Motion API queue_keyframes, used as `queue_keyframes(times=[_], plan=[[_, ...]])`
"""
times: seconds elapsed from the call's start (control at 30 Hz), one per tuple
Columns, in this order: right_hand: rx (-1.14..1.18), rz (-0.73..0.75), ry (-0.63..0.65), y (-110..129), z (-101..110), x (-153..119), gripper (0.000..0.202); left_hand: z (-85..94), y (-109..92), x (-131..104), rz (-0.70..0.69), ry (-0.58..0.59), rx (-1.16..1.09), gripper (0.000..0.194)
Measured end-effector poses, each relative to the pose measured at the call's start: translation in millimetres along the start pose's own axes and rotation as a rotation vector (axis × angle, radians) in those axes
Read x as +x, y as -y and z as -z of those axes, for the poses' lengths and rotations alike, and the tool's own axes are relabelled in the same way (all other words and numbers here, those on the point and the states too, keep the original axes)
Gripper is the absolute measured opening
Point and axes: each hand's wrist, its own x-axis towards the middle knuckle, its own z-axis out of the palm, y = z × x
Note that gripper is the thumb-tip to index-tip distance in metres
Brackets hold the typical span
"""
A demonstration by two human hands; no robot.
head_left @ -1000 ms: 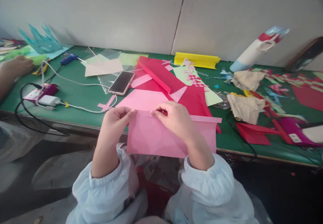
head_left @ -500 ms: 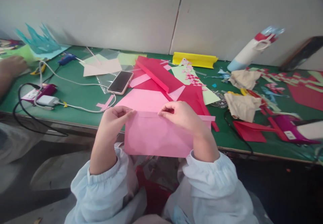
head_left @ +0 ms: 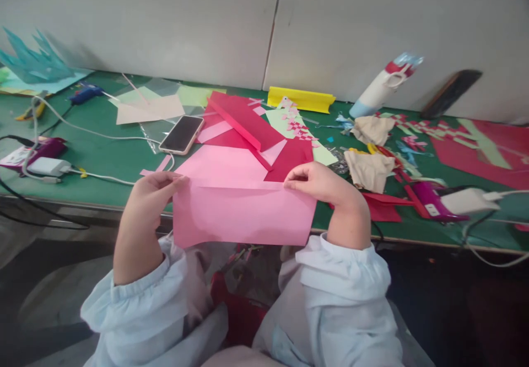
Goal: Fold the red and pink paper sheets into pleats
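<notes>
A sheet of pink paper (head_left: 243, 215) hangs over the table's front edge, a narrow folded strip running along its top. My left hand (head_left: 151, 196) pinches this sheet at the upper left corner between thumb and fingers. At the upper right, my right hand (head_left: 320, 182) is closed on the same folded edge. Behind it, another pink sheet (head_left: 223, 160) lies flat, partly under red paper (head_left: 248, 122) with a folded-up edge. The fingertips' far sides are hidden.
A phone (head_left: 182, 134) lies left of the papers, near a white cable and a purple power socket (head_left: 39, 152). To the right are beige cloth pieces (head_left: 370, 168), a leaning white bottle (head_left: 382, 88) and another purple socket (head_left: 433, 201). A yellow folded strip (head_left: 301, 100) stands against the wall.
My hands have spread apart along the folded edge, from near its middle to the sheet's two top corners. The view has turned right, and another person's hand at far left is gone from sight.
</notes>
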Motion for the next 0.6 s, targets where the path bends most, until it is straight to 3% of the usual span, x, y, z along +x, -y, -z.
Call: queue_keyframes(times=[0.33,0.6], plan=[[0.080,-0.100,-0.109,-25.3,20.7,-18.1,0.017,10.1,1.9,5.1,0.060,-0.057,0.012,0.044],[0.261,-0.012,-0.160,-29.5,19.0,-16.6,0.016,9.5,-1.4,8.1,0.134,-0.063,0.040,0.050]])
